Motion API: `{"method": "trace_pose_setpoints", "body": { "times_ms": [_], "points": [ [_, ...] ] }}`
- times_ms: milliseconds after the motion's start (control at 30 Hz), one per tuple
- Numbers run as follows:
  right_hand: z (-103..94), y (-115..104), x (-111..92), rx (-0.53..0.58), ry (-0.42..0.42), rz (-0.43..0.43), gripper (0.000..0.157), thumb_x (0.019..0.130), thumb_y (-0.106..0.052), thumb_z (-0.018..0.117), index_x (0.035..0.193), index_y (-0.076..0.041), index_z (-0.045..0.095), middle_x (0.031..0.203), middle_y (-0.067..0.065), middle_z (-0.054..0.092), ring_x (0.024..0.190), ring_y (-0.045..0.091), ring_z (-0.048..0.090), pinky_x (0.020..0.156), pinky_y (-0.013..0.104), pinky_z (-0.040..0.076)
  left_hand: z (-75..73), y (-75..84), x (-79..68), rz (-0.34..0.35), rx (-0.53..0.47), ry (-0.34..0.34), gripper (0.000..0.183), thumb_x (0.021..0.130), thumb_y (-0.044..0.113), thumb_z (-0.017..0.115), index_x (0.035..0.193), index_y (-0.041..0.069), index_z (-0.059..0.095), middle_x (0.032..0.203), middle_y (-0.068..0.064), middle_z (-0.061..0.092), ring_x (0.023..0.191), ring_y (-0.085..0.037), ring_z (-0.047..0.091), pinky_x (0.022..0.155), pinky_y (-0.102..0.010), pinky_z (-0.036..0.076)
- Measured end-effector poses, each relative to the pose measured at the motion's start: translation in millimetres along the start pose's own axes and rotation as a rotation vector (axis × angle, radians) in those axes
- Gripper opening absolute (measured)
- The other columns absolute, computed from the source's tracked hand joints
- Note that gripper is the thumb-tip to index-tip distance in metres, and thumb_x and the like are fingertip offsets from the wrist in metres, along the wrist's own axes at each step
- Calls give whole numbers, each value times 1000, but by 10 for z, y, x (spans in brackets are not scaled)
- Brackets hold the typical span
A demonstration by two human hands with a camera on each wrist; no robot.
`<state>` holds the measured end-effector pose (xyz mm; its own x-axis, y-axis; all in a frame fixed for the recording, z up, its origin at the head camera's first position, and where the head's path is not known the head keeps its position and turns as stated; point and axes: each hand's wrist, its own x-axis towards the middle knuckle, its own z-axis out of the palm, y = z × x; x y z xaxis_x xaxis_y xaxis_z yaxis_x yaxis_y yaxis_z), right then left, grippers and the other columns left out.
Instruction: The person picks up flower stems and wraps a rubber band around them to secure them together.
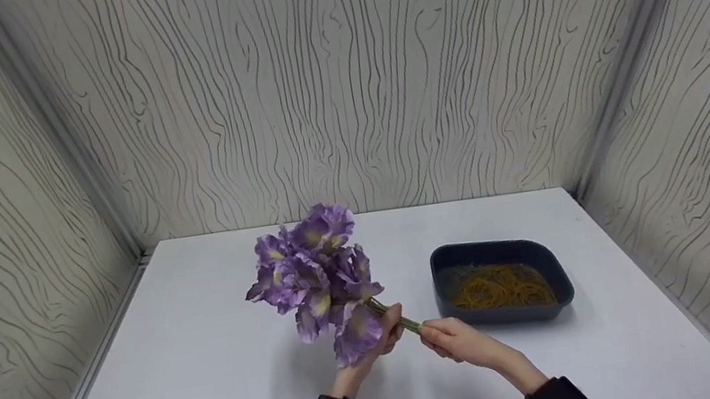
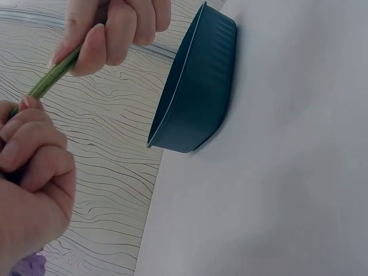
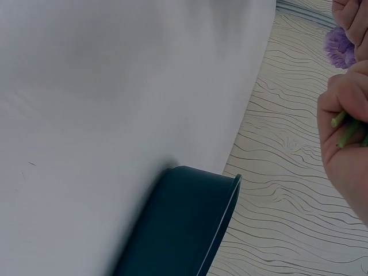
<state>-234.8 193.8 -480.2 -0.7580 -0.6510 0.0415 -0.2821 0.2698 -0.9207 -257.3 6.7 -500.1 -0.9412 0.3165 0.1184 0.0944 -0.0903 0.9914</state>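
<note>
A bunch of purple irises point(image 1: 316, 268) with yellow throats is held up over the table, blooms toward the left. My left hand point(image 1: 389, 332) grips the green stems point(image 1: 409, 324) just below the blooms, its fingers curled round them in the left wrist view. Lower down, my right hand point(image 1: 457, 340) holds the same stems near their ends. Cut stem ends point(image 3: 345, 131) stick out of the right fist in the right wrist view. A short length of stem shows between the two hands.
Right of the hands, a dark blue-green tub point(image 1: 505, 312) stands on the white table point(image 1: 210, 362). Inside it lie several yellowish-brown rubber bands point(image 1: 505, 286). Panels with a wood-grain pattern point(image 1: 338, 89) enclose the table at the back and sides.
</note>
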Motion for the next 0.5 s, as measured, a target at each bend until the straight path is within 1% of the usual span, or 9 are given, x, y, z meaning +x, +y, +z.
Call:
{"method": "trace_pose_setpoints", "body": {
  "times_ms": [167,233,367,433,500],
  "points": [
    [-4,-12,22,8,5,-26,31,100,-11,32,78,0,50,59,2,38,45,5,30,41,20,26,-3,17,-18,25,-11,27,41,90,19,52,62,-11,53,48,-3,44,36,-9,33,35,-20,25],
    [-5,-8,32,11,8,-46,30,100,-10,33,79,1,52,58,3,37,44,5,30,41,20,26,-2,19,-21,54,2,29,42,91,17,50,62,-13,52,47,-3,43,36,-9,32,34,-20,25],
    [-1,3,49,13,7,-80,29,99,-8,34,83,5,55,56,6,39,43,4,32,40,19,28,3,12,-26,68,29,56,42,92,13,47,60,-14,51,46,-2,42,34,-8,32,33,-20,25],
    [1,7,54,9,9,-90,29,99,-8,34,85,7,55,55,8,40,43,5,34,39,19,30,2,6,-23,75,44,61,43,92,13,46,59,-14,50,45,-2,41,34,-7,31,33,-20,25],
    [0,6,59,8,7,-95,29,99,-8,35,87,8,56,55,16,42,43,8,36,40,20,33,-4,-1,-20,87,58,62,43,92,11,45,59,-15,49,44,-1,40,33,-6,30,32,-19,24]
  ]
}}
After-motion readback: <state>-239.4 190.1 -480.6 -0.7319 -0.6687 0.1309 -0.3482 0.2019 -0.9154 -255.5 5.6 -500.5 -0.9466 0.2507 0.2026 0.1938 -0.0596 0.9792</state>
